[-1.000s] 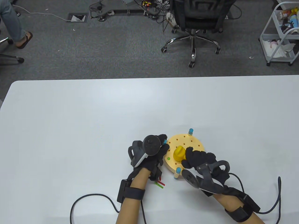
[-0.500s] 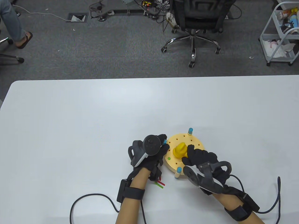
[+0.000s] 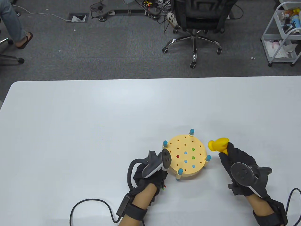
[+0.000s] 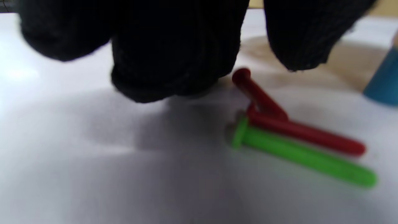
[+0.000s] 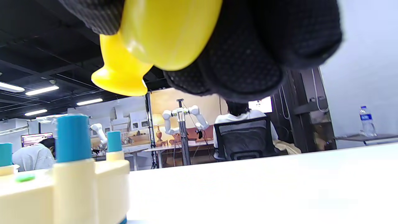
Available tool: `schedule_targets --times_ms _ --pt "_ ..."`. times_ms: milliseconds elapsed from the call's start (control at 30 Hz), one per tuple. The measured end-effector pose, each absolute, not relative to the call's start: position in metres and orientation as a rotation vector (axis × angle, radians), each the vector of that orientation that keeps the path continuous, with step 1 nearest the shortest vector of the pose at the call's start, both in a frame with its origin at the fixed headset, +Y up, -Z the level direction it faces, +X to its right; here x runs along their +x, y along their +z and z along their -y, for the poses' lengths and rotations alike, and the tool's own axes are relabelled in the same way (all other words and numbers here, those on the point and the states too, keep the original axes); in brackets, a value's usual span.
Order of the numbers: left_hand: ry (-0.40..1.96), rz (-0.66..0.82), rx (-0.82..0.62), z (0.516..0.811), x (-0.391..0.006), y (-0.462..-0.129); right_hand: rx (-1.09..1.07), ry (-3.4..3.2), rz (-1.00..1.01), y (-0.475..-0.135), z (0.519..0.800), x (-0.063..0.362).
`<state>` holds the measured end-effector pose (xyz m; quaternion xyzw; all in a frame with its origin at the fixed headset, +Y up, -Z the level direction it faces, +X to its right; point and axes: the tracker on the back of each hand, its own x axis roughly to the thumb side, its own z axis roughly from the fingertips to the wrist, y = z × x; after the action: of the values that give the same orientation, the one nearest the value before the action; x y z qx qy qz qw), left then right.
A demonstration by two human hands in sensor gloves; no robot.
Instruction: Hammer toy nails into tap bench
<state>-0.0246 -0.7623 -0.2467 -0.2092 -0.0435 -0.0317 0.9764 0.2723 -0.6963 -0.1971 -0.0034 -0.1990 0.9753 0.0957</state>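
Note:
The round yellow tap bench (image 3: 181, 143) stands at the table's front centre. Several blue, green and red nail heads sit flush in its top, and blue-capped posts (image 3: 191, 132) ring its rim. My right hand (image 3: 227, 154) grips the yellow toy hammer (image 3: 218, 144) just right of the bench, clear of it; the hammer (image 5: 161, 37) hangs above the table beside the bench (image 5: 105, 177). My left hand (image 3: 157, 177) is at the bench's front left, fingers (image 4: 168, 62) hanging over loose nails: two red (image 4: 304, 133) and one green (image 4: 304, 157). It holds nothing I can see.
Black glove cables (image 3: 94, 202) loop along the table's front edge on both sides. The wide white table (image 3: 94, 117) stretches left and back. An office chair (image 3: 195, 23) and a wire cart (image 3: 282, 35) stand on the floor beyond.
My right hand has lifted the hammer off the bench top and moved it right. My left hand has left the bench's left rim and drawn back over the loose nails.

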Motion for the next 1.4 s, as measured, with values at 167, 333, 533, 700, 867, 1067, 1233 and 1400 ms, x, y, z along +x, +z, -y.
schedule_targets --times_ms 167,333,533,700,867,1067,1233,1400 --pt "-0.088 0.0 -0.328 0.764 -0.024 -0.245 -0.039 2.853 0.563 -0.201 0.698 0.278" --pt "-0.12 -0.03 -0.302 0.763 -0.016 -0.241 -0.039 2.855 0.565 -0.201 0.699 0.277" --pt "-0.123 -0.054 -0.26 0.767 -0.012 -0.237 -0.045 2.858 0.556 -0.202 0.702 0.277" --pt "-0.085 -0.047 -0.255 0.77 -0.016 -0.239 -0.047 2.852 0.552 -0.203 0.702 0.278" --pt "-0.013 -0.023 -0.316 0.768 -0.023 -0.242 -0.048 2.845 0.541 -0.203 0.702 0.279" --pt "0.295 -0.021 -0.286 0.736 -0.069 -0.251 -0.042 2.83 0.543 -0.204 0.703 0.28" --pt "0.61 0.115 -0.067 0.71 -0.078 -0.246 -0.045 2.821 0.535 -0.205 0.703 0.281" --pt "0.527 0.228 0.143 0.695 -0.047 -0.245 -0.04 2.827 0.52 -0.206 0.705 0.28"
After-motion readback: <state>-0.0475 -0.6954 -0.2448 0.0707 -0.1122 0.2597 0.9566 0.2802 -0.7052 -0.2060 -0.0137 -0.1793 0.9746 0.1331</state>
